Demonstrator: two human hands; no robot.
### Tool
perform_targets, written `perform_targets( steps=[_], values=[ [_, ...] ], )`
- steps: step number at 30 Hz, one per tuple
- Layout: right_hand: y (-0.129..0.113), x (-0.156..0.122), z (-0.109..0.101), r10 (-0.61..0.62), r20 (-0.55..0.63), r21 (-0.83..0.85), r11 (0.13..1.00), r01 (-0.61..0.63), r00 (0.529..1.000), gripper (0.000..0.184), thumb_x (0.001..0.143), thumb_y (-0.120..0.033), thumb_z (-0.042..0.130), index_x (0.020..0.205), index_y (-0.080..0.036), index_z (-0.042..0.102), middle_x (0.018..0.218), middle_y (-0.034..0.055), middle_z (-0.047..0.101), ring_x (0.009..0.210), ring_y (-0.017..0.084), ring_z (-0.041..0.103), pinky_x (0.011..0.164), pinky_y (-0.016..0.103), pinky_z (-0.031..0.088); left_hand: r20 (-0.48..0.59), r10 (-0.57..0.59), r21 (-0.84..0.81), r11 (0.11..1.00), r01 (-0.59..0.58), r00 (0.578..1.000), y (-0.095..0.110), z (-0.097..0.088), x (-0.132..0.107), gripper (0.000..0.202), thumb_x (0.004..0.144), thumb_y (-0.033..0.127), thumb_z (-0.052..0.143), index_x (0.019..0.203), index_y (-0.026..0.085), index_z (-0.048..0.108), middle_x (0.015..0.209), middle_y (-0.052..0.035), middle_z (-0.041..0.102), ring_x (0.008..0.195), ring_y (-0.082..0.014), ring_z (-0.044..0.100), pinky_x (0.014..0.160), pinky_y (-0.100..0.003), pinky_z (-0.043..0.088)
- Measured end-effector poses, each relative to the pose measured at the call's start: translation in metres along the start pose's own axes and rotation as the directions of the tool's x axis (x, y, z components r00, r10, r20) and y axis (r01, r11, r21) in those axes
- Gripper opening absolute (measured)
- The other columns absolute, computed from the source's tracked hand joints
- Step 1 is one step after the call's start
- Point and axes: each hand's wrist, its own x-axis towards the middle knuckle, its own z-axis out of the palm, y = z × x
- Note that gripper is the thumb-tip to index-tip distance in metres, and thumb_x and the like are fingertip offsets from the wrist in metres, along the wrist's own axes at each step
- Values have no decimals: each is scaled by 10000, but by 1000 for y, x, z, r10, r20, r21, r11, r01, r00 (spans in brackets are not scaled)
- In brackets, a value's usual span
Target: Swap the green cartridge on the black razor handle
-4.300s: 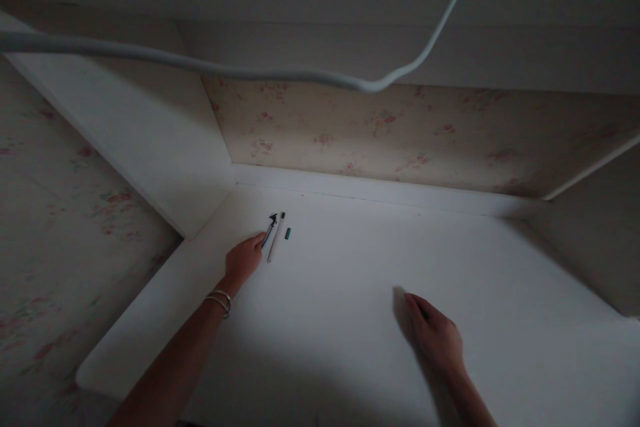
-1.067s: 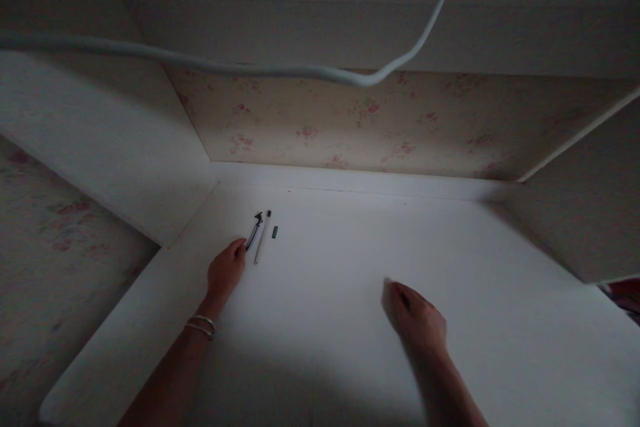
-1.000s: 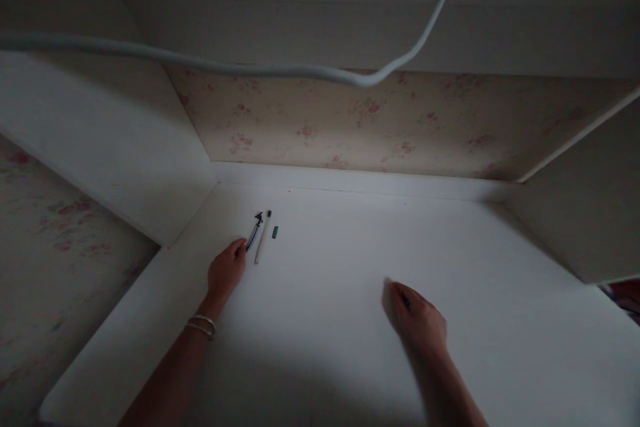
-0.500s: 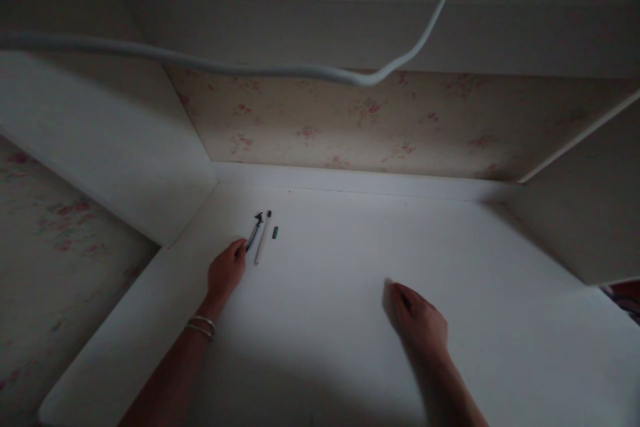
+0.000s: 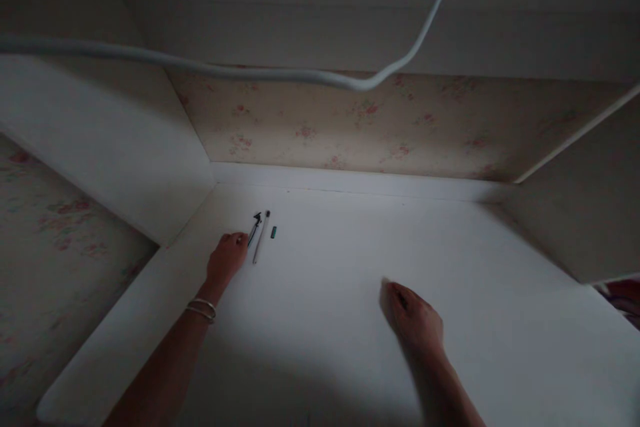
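My left hand (image 5: 227, 259), with two bangles on the wrist, lies on the white desk (image 5: 350, 260) with its fingers bunched at the near end of a small dark tool (image 5: 255, 228). Just right of the tool lies a slim pale pen (image 5: 261, 239) with a dark tip. A tiny green piece (image 5: 273, 232) sits beside it. My right hand (image 5: 415, 317) rests palm down further right on the desk. Its fingers are stretched forward and it holds nothing.
A white cable (image 5: 310, 77) hangs across the view above the desk. Flowered wallpaper (image 5: 360, 123) backs the alcove, with white side panels left (image 5: 110, 147) and right (image 5: 585, 200). The light is dim.
My left hand has crept slightly forward and closed over the dark tool's near end. My right hand stays put. The view has shifted down since the oldest frame.
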Motion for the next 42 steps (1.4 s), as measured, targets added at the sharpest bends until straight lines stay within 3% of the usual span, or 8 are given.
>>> perform_targets(
  steps=[5, 15, 23, 29, 31, 35, 39, 42],
  values=[
    [2, 0, 2, -5, -4, -2, 1000, 5, 1000, 375, 912, -505, 355, 1086, -332, 638, 1115, -13, 671, 929, 224, 645, 668, 268, 408, 21, 49, 89, 995, -51, 999, 7, -1, 4, 392, 902, 396, 340, 992, 192, 662, 1046, -122, 615, 812, -224, 633, 722, -329, 466],
    [2, -1, 1, 4, -5, -1, 1000, -4, 1000, 370, 907, -504, 362, 1088, -337, 638, 1123, -18, 667, 921, 214, 643, 660, 260, 412, 27, 100, 111, 989, -102, 995, 11, 7, 4, 328, 878, 295, 376, 1023, 137, 625, 1034, -149, 608, 875, -253, 624, 772, -348, 464],
    [3, 2, 1, 16, -4, 68, 998, -16, 1000, 410, 881, -529, 374, 1075, -314, 663, 1103, 21, 678, 905, 237, 640, 660, 282, 407, -21, -11, -101, 995, 9, 1000, 1, 8, 10, 258, 870, 248, 401, 959, 120, 607, 998, -164, 646, 977, -259, 602, 806, -335, 451],
    [-4, 3, -2, 80, 58, 222, 971, -91, 995, 457, 864, -558, 383, 1083, -277, 669, 988, 52, 708, 893, 272, 641, 673, 311, 431, -25, 20, -339, 940, -27, 999, 19, 17, -23, 312, 898, 350, 383, 1077, 138, 527, 984, -98, 669, 827, -188, 647, 732, -291, 481],
    [-14, 3, 2, 31, 58, 385, 922, -51, 998, 466, 859, -551, 410, 1060, -227, 679, 979, 61, 707, 909, 266, 635, 733, 311, 445, -18, 79, -429, 900, -79, 997, 33, 21, -41, 323, 898, 389, 379, 1067, 155, 525, 931, -61, 681, 835, -171, 647, 735, -274, 485],
    [-54, -3, 18, -94, 48, 686, 726, 36, 994, 436, 837, -533, 487, 968, -177, 703, 924, 72, 702, 843, 241, 623, 752, 307, 458, 31, 167, -769, 634, -84, 985, 68, 29, -77, 373, 862, 442, 454, 1067, 150, 562, 909, -80, 679, 845, -202, 635, 729, -304, 484],
    [-101, -7, 36, -173, 136, 866, 499, -33, 975, 420, 823, -537, 532, 966, -172, 685, 708, 35, 649, 593, 173, 560, 535, 265, 437, 113, 158, -878, 477, 25, 981, 96, 39, -105, 413, 807, 461, 556, 1093, 164, 587, 901, -79, 680, 821, -213, 628, 707, -300, 483],
    [-127, -4, 44, -220, 146, 943, 324, -69, 965, 413, 804, -519, 580, 1022, -177, 659, 828, 49, 660, 699, 180, 586, 606, 270, 467, 151, 201, -913, 403, 58, 968, 107, 45, -116, 386, 806, 438, 575, 1095, 184, 604, 942, -83, 680, 843, -211, 630, 754, -306, 481]
  ],
)
